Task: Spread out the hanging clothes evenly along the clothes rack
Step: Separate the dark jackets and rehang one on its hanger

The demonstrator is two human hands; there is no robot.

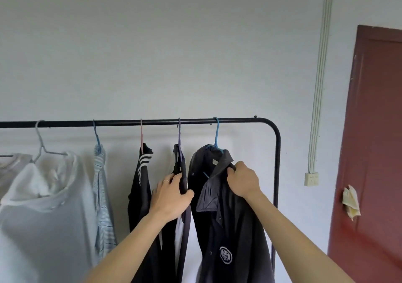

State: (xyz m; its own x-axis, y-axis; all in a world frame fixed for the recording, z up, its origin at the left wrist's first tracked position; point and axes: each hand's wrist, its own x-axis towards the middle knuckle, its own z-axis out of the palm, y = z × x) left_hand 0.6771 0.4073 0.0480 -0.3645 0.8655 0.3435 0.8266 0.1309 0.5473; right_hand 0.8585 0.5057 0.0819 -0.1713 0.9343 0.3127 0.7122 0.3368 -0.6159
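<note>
**Spacing step, right end of rail**

While the rack (152, 121) carries garments fairly evenly, the dark garment (183, 174) is gripped by the left hand (168, 198) and the jacket (228, 217) collar is pinched by the right hand (243, 180). Sideways sliding of hangers is judged next.

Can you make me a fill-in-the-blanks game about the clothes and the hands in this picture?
1. The right hand grips the collar of the dark jacket, which hangs on a ____ hanger.
2. The left hand wears a ____ on one finger.
3. The door beside the rack is dark ____.
4. The black top has white ____ near its shoulder.

Missing words: blue; ring; red; stripes
</note>
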